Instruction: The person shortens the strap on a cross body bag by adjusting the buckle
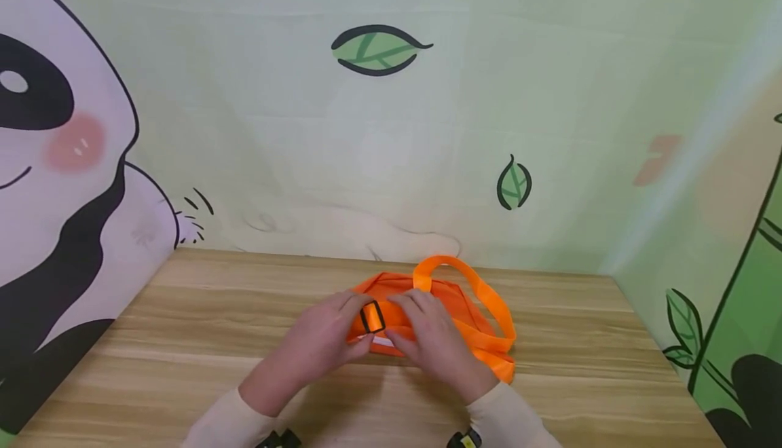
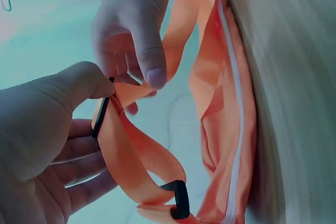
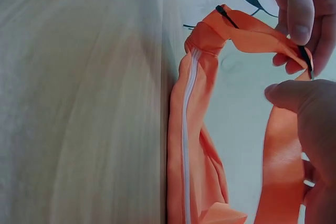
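Observation:
An orange fabric bag (image 1: 455,302) with a white zipper (image 3: 185,129) lies on the table in front of me. My left hand (image 1: 324,332) pinches a black strap buckle (image 2: 101,115) between thumb and fingers, with orange webbing threaded through it. Just to the right, my right hand (image 1: 434,332) holds the orange strap (image 3: 281,156) close to that buckle, the webbing running between thumb and fingers. Lower on the same webbing hangs a second black buckle (image 2: 181,200), near the end of the bag. Both hands are lifted in front of the zipper side.
The wood-grain table (image 1: 183,312) stretches out on both sides of the bag. A loop of wide strap (image 1: 502,309) arches over the bag's right side. Behind the table stands a pale green backdrop (image 1: 275,129) printed with a panda and leaves.

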